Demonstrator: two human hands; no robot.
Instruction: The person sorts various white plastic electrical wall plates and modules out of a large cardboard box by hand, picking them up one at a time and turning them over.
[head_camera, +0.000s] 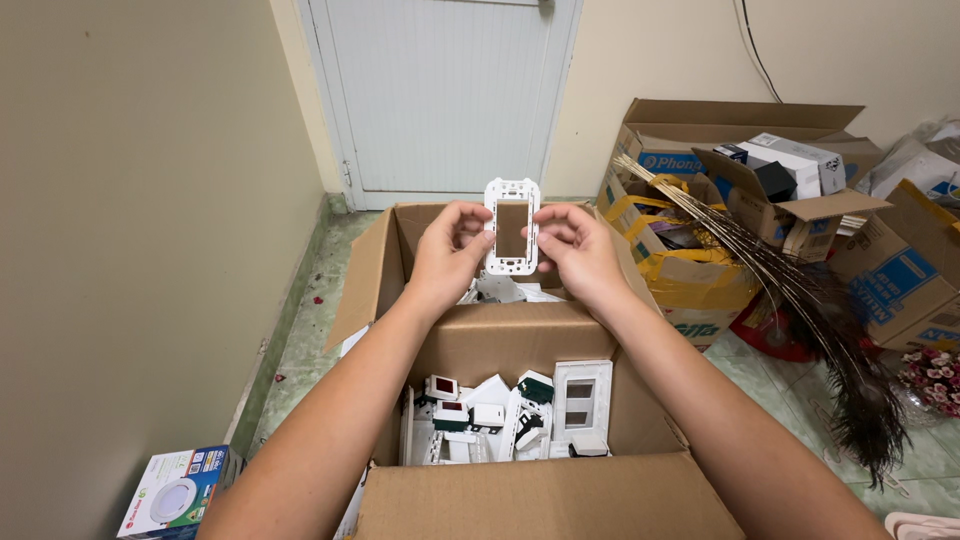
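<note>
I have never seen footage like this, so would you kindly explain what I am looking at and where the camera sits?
There is no machine here: a person wears one camera on the head, looking down at their own bare arms. The left hand and right hand together hold up a white switch frame, each with a grip on one side. Below stands an open cardboard box of white switch parts, on a tiled floor. More boxes and feathers lie to the right, before a pale door.
</note>
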